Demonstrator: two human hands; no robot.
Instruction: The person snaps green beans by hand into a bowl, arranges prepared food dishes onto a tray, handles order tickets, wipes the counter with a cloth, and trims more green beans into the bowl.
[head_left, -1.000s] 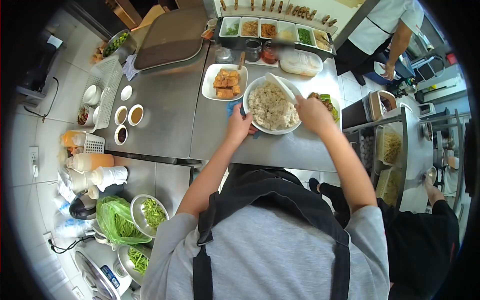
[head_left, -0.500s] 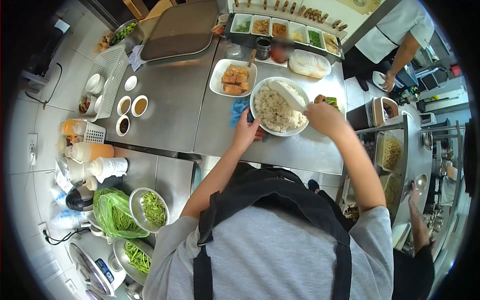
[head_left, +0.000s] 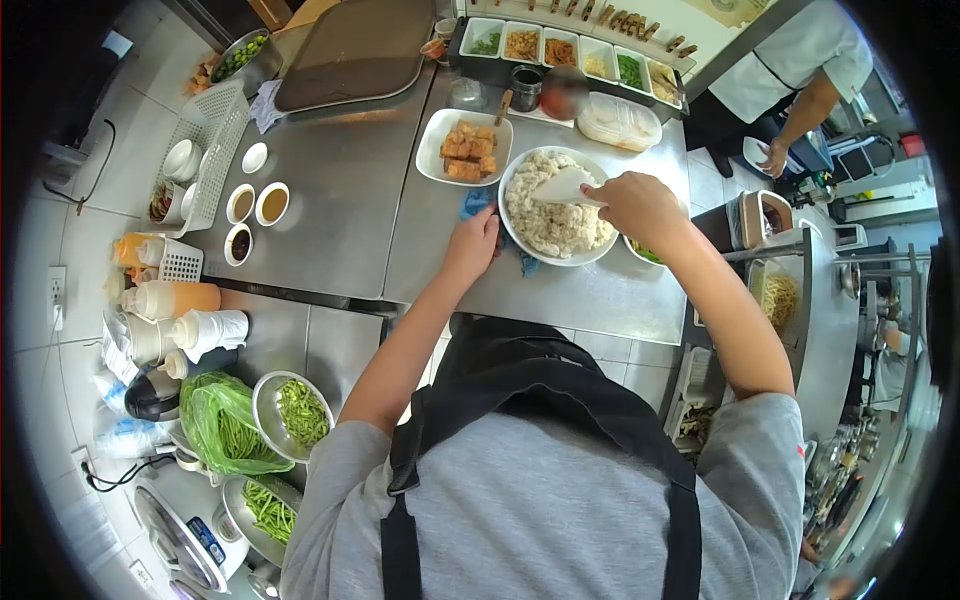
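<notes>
A white bowl (head_left: 506, 222) heaped with cooked rice (head_left: 550, 225) stands on the steel table, a blue cloth (head_left: 476, 203) partly under it. My right hand (head_left: 640, 210) is closed around the handle of a white rice paddle (head_left: 566, 188), whose blade lies on the rice. My left hand (head_left: 473, 243) is beside the bowl's left side, its fingers curled. Whether they grip the rim or the cloth is hidden. Partly behind my right hand is a dish with green food (head_left: 645, 252). A white dish of fried golden-brown pieces (head_left: 468, 152) stands left of the bowl.
Behind the bowl are a lidded plastic container (head_left: 618, 124), a dark jar (head_left: 525, 88) and a topping rack (head_left: 575, 80). Small sauce cups (head_left: 271, 203) and a brown tray (head_left: 350, 60) occupy the left counter. Another person's hand (head_left: 775, 160) shows at the right.
My right hand has turned over the bowl, and the paddle now points left across the rice. My left hand has shifted slightly left, its fingers no longer visible under the rim.
</notes>
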